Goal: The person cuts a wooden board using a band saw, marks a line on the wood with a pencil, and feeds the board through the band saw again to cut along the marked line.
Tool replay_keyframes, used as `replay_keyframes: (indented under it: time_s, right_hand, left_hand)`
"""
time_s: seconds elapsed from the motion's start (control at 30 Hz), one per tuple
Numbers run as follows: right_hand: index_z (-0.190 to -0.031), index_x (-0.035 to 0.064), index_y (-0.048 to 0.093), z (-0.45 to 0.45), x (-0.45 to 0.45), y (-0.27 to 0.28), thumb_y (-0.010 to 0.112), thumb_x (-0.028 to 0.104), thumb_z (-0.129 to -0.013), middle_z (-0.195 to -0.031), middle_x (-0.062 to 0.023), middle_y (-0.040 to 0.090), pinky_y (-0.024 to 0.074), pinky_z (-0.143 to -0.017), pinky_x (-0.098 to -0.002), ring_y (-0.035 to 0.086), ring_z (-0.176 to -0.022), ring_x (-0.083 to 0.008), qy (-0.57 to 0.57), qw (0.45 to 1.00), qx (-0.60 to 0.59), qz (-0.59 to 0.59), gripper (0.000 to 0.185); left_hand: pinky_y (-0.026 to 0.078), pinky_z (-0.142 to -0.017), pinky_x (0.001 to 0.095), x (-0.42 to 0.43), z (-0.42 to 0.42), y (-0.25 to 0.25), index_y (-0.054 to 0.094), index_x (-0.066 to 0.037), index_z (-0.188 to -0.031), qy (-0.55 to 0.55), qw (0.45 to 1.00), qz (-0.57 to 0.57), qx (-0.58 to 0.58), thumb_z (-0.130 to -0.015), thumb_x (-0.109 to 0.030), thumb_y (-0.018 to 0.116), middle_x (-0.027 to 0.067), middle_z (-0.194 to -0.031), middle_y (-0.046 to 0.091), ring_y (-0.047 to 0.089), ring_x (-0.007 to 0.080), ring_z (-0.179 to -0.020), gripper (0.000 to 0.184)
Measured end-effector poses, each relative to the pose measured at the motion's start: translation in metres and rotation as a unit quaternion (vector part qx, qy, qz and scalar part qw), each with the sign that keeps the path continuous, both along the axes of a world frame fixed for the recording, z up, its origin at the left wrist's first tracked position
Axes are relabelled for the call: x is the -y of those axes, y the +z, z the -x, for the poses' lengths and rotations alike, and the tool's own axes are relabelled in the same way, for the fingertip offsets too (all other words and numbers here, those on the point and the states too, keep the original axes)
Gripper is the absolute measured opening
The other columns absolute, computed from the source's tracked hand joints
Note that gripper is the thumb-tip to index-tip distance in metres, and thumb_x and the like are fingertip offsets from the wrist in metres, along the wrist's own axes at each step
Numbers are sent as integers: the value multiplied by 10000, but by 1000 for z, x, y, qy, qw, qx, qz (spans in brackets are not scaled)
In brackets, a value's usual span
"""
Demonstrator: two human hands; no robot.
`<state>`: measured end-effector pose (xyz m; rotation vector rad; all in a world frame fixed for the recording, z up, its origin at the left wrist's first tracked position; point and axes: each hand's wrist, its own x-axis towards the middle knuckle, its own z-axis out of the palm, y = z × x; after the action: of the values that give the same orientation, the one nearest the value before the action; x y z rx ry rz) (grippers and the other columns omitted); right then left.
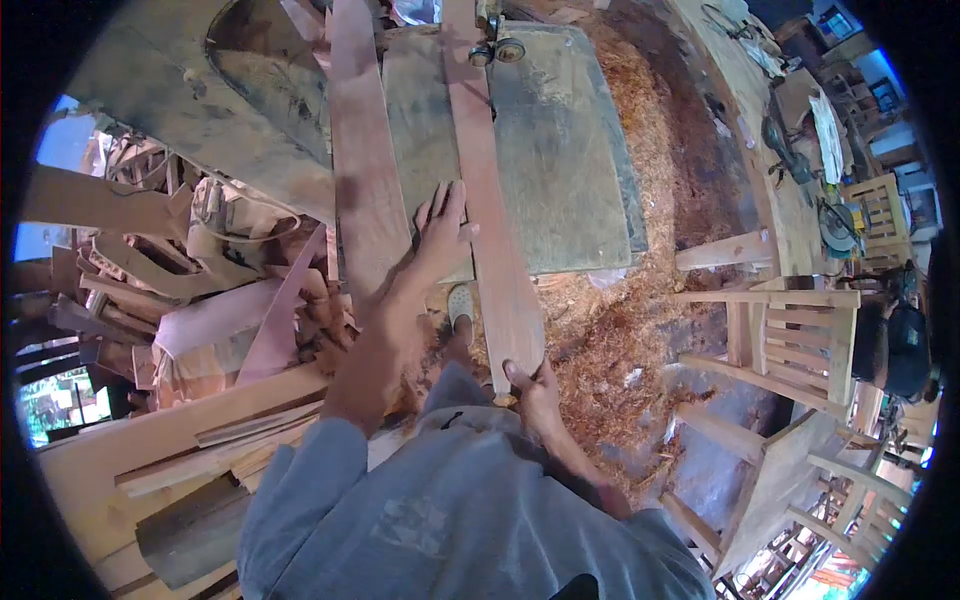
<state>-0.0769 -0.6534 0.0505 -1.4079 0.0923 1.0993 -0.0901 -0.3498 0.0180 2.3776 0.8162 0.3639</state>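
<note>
A long reddish wooden plank runs away from me over a worn, dusty work surface. Its near end overhangs the front edge. My right hand grips that near end, thumb on top and fingers beneath, mostly hidden. My left hand lies by the plank's left edge with fingers stretched forward and the thumb towards the wood. Beside it on the left, a second wide board runs roughly lengthwise. Small metal rollers sit at the far end, next to the plank.
Wood shavings cover the floor on the right. Scrap wood is heaped at the left, with boards stacked nearer me. A slatted wooden chair and a long workbench stand at the right. A person is at the far right.
</note>
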Motion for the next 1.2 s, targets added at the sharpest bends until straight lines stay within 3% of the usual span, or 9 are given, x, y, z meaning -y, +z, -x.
replay_keyframes:
  time_s: [0.1,0.53,0.77,0.8,0.83,0.9,0.97,1.03,1.2]
  right_hand:
    - [-1304,59,508,2,11,10,731,249,-922,-978,-51,663,528,-576,-274,650,-799,-135,27,999,-24,-22,481]
    - [-1218,61,492,-18,-34,19,706,150,-936,-929,-71,629,458,-480,-273,583,-612,-136,-18,999,-3,-31,365]
    - [-1230,54,481,-27,-54,19,690,125,-938,-977,-83,632,449,-470,-284,591,-620,-141,-14,999,1,-52,366]
    - [-1235,53,481,-29,-57,18,688,123,-937,-975,-82,633,448,-467,-287,591,-618,-141,-13,998,1,-56,369]
    - [-1258,48,483,-30,-59,15,683,121,-938,-985,-79,637,459,-493,-291,599,-647,-142,-9,998,-3,-54,385]
    - [-1282,43,485,-33,-62,11,678,118,-938,-994,-77,641,470,-520,-295,608,-677,-144,-6,999,-9,-52,402]
    - [-1369,-7,497,-35,-64,8,680,71,-939,-1238,-105,635,496,-917,-315,624,-1083,-182,-10,999,3,-51,473]
    - [-1368,-3,501,-38,-66,9,680,70,-939,-1237,-99,636,494,-911,-310,620,-1083,-175,-2,999,2,-39,470]
    - [-1361,6,511,-41,-76,4,681,77,-940,-1215,-75,646,487,-894,-295,618,-1062,-152,-8,998,16,-55,460]
  left_hand:
    - [101,-1184,519,5,2,-1,207,44,-1546,3,1000,-9,-17,-927,-176,611,242,-1580,333,179,370,-1529,771]
    - [171,-1138,549,-35,-24,-6,255,2,-1516,4,999,-38,25,-910,-151,642,302,-1504,394,238,411,-1495,735]
    - [174,-1129,565,-50,-34,10,280,-3,-1484,7,999,-30,23,-908,-137,634,306,-1496,396,263,430,-1477,689]
    - [152,-1163,518,-55,-36,9,273,12,-1514,7,1000,-22,-6,-931,-168,620,258,-1553,351,223,386,-1505,702]
    - [130,-1197,472,-59,-37,8,266,28,-1545,7,999,-14,-35,-953,-200,605,209,-1609,306,183,341,-1534,719]
    - [121,-1197,477,-62,-39,9,262,25,-1548,13,999,-11,-41,-956,-204,605,203,-1611,310,177,336,-1537,721]
    - [113,-1198,482,-64,-41,9,259,21,-1551,17,999,-8,-46,-959,-207,604,197,-1612,313,172,331,-1540,723]
    - [181,-1128,557,-69,-44,3,289,8,-1479,4,998,-53,21,-909,-143,634,323,-1482,410,272,436,-1474,683]
    - [179,-1135,545,-80,-48,-2,284,19,-1498,1,999,-50,17,-914,-152,628,327,-1486,410,265,424,-1483,699]
